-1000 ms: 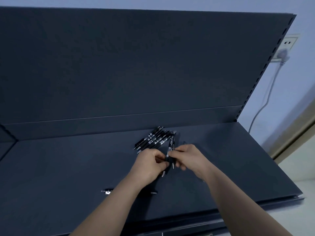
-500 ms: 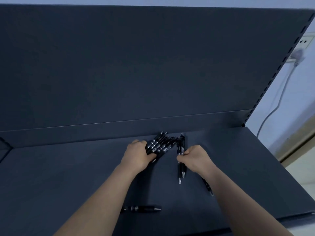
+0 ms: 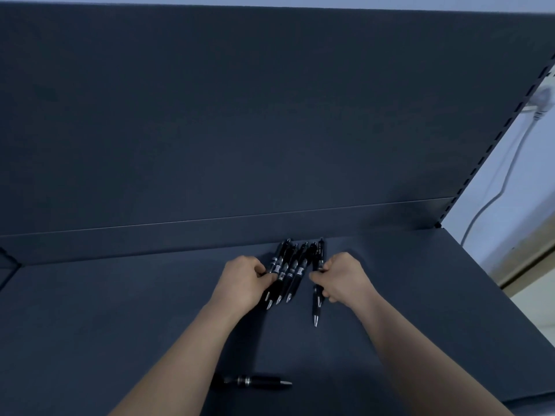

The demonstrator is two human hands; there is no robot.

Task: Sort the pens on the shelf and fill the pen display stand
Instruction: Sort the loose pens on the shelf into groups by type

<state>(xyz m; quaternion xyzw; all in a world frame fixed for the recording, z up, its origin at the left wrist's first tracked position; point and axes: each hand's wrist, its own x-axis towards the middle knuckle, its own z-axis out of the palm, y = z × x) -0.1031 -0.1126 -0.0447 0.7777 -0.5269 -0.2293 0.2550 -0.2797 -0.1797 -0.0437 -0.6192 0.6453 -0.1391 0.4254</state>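
Several black click pens (image 3: 289,270) lie side by side in a row on the dark shelf (image 3: 420,310), tips toward me. My left hand (image 3: 244,279) holds the left end of the row, fingers curled on the outermost pen. My right hand (image 3: 342,277) pinches one or two black pens (image 3: 316,304) just right of the row, their tips pointing at me. One more black pen (image 3: 258,381) lies crosswise near the front edge, between my forearms. No display stand is in view.
The shelf's dark back panel (image 3: 240,115) rises right behind the pens. A slotted upright (image 3: 492,145) marks the shelf's right end. Beyond it hang a wall socket and white cable (image 3: 507,172). Bare shelf surface stretches left and right of my hands.
The row of pens has been turned from slanted to nearly straight, tips toward me. My right hand has brought its pens closer to the row. The view has shifted slightly.
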